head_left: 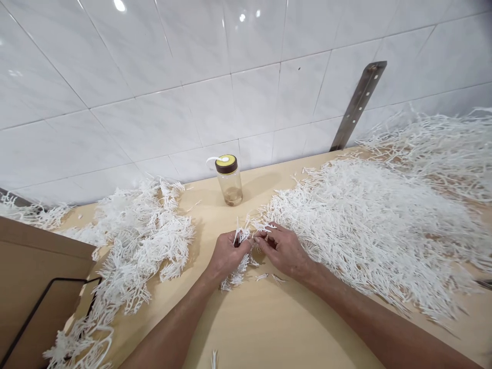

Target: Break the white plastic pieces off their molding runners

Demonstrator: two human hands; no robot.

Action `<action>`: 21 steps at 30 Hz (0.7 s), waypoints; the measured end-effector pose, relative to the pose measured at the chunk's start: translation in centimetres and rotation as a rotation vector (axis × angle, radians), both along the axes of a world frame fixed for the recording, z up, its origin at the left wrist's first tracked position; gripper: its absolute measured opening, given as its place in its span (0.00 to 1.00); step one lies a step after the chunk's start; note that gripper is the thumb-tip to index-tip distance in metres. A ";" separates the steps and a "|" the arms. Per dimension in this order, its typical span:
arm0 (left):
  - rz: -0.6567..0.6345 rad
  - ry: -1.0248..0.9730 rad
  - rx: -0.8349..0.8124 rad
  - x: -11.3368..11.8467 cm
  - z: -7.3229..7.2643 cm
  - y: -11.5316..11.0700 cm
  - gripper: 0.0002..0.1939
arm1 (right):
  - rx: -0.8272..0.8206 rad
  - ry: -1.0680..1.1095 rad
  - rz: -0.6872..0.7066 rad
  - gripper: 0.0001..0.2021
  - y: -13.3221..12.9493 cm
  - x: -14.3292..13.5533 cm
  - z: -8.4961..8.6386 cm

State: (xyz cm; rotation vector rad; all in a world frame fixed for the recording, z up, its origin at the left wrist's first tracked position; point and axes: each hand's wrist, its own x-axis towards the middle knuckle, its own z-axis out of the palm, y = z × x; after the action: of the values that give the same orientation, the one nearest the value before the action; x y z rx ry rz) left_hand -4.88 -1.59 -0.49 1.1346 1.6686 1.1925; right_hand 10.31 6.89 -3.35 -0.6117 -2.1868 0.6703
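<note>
While your two hands meet above the pale desk (261, 323), a bunch of white strands (239, 272) sits between them.
Your left hand (229, 254) grips the bunch, its ends spilling out above and below the fingers, as your right hand (287, 252), thumb and fingertips pinched together, holds strands at the bunch's right side. Beyond your hands stands a clear bottle (231, 185) with a yellow-and-dark lid, a little brownish content at its bottom. A broad heap (369, 230) of white strands spreads to your right; a smaller pile (140, 241) lies to your left, beside a brown box (38, 251). A dark metal strip (357, 108) leans at the tiled wall (154, 125).
</note>
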 end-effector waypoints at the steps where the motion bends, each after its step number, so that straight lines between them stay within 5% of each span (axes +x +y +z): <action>1: 0.003 0.005 0.001 0.0 0.0 0.0 0.16 | -0.004 -0.015 0.000 0.08 0.0 0.0 -0.1; 12: 0.038 0.127 -0.022 0.2 -0.8 0.0 0.16 | -0.092 -0.134 -0.091 0.08 -0.1 -0.4 -2.1; 21: 0.073 0.012 -0.023 0.3 -0.3 -0.4 0.20 | -0.324 -0.110 -0.228 0.04 0.7 0.0 0.0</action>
State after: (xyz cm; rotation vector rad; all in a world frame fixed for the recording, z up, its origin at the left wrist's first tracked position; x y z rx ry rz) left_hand -4.57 -1.96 -0.79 1.0771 1.7419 1.2105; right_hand 10.32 7.56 -3.37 -1.0707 -2.0789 0.8921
